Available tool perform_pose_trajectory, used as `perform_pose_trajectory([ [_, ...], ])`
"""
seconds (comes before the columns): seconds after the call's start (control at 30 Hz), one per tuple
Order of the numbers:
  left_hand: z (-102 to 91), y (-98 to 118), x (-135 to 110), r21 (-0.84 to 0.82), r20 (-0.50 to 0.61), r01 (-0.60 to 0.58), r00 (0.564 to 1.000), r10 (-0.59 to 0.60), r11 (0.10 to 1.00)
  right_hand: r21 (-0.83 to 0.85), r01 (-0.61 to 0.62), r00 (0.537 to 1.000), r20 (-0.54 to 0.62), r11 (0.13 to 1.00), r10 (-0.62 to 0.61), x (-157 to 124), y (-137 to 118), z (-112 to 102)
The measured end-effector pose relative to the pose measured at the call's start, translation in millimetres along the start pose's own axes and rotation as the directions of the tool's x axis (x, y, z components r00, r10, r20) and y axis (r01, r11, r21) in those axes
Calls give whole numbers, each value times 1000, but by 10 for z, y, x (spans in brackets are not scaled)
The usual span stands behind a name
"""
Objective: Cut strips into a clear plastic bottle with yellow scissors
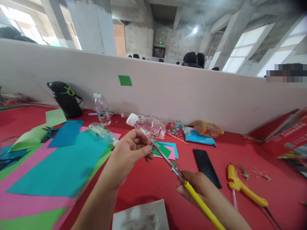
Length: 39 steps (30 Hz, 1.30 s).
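Observation:
My right hand [195,187] is closed around a long, thin metal tool with a yellow handle [200,203]; its exact kind is unclear from this edge-on angle. The metal part points up and left toward my left hand [135,148]. My left thumb and fingers are pinched together right by the tool's tip, and whatever lies between them is too small to make out. Beyond the hands are a clear plastic bottle with a white cap [150,126] and small green, pink and blue paper pieces [163,149]. A grey board [141,218] lies below the hands.
Large coloured paper sheets [59,169] cover the left side. A black flask [64,100], a water bottle [102,111] and a lying bottle [103,133] stand near the white partition [168,92]. To the right are a phone [206,167] and a yellow glue gun [244,188].

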<state>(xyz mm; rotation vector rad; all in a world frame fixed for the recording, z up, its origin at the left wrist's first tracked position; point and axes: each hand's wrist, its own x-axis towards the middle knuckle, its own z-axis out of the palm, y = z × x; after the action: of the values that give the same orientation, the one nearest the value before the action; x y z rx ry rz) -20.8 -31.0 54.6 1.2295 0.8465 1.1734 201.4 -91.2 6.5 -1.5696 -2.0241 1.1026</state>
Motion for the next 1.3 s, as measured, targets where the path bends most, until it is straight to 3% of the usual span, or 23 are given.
perform_pose_trajectory([
  [0.17, -24, 39, -19, -61, 13, 13, 1000, -12, 998, 44, 13, 1000, 3, 999, -13, 8, 29, 11],
  [0.4, -61, -3, -3, 17, 26, 14, 1000, -14, 1000, 37, 64, 998, 23, 997, -65, -82, 10, -7],
  [1.07, 5, -14, -23, 109, 59, 57, 996, -64, 992, -31, 49, 999, 12, 998, -49, -47, 51, 15],
  [1.3, 40, -5, -6, 117, 46, 84, 995, -90, 990, -57, -8, 1000, -17, 998, 7, -28, 39, -21],
])
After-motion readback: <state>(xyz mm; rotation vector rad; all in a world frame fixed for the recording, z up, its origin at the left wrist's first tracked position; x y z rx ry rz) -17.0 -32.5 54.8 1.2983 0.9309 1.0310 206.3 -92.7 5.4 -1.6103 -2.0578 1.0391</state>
